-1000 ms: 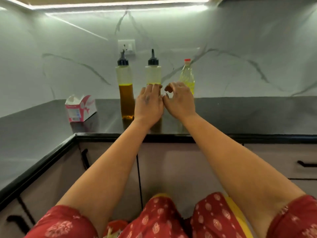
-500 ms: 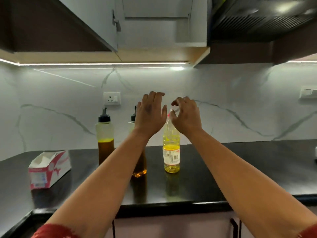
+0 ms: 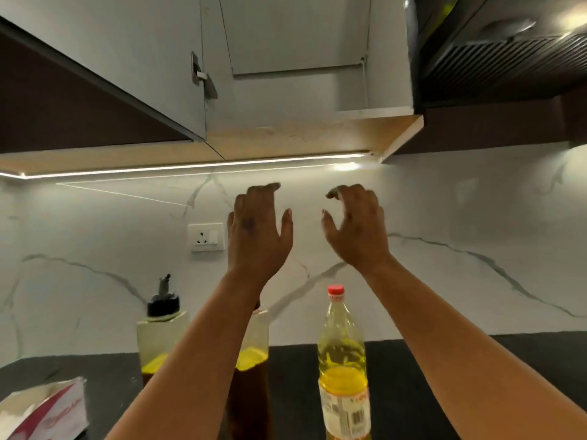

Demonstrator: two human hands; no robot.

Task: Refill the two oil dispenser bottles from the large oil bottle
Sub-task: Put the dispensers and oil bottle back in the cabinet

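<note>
Both hands raised, empty, fingers loosely curled; large oil bottle [image 3: 344,360] label barcoded, text unreadable.

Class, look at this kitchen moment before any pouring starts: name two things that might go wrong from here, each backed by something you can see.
1. The left forearm crosses in front of the middle dispenser bottle; lowering it carelessly might knock that bottle over.
2. Both the left hand and right hand are raised, empty, near the wall; the capped large oil bottle stands just beside the right forearm and might be bumped.
</note>
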